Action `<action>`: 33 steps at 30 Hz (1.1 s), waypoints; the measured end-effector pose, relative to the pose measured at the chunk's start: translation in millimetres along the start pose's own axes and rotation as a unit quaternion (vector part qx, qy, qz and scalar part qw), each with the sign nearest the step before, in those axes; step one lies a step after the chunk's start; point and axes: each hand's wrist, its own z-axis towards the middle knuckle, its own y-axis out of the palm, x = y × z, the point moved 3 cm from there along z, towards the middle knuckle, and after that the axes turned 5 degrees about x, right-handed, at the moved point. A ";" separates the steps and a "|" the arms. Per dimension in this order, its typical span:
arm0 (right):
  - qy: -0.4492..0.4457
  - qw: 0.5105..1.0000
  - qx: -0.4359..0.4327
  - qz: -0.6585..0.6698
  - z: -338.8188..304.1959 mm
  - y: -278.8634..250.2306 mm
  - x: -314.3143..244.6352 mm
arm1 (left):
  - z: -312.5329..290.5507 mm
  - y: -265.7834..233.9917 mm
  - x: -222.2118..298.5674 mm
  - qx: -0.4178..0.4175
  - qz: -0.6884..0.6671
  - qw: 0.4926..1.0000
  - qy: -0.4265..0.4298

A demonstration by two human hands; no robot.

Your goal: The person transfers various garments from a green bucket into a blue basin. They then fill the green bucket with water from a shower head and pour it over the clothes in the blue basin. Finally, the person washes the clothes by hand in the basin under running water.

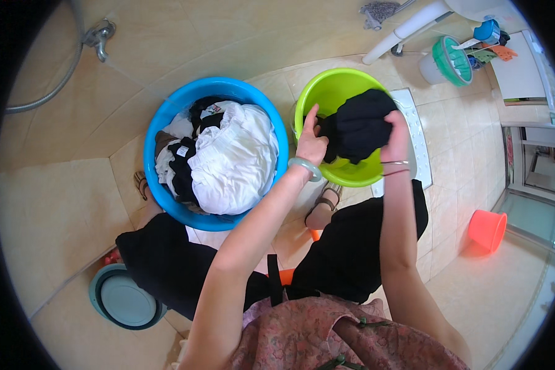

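Note:
A bunched black garment point(361, 126) is held over a lime-green bucket point(330, 79). My right hand point(396, 137) grips its right side, fingers curled round the cloth. My left hand point(312, 143) is at its left edge, closed on the cloth with the index finger stretched along the bucket's rim; the other fingertips are partly hidden. To the left of the bucket stands a wide blue basin point(156, 139) heaped with laundry: a large white garment point(234, 160) on top, with black and brown pieces beside it.
A wall tap point(98, 38) with a metal hose is at the upper left. A grey-green basin point(129, 301) lies by my left leg. A white floor panel point(420, 148) borders the bucket. Farther right are a coral bucket point(488, 231) and a lined bin point(436, 66).

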 end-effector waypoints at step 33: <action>0.008 0.945 -0.313 0.094 -125.0 157.6 -37.7 | -127.8 -247.6 114.7 0.190 -0.291 0.938 -0.008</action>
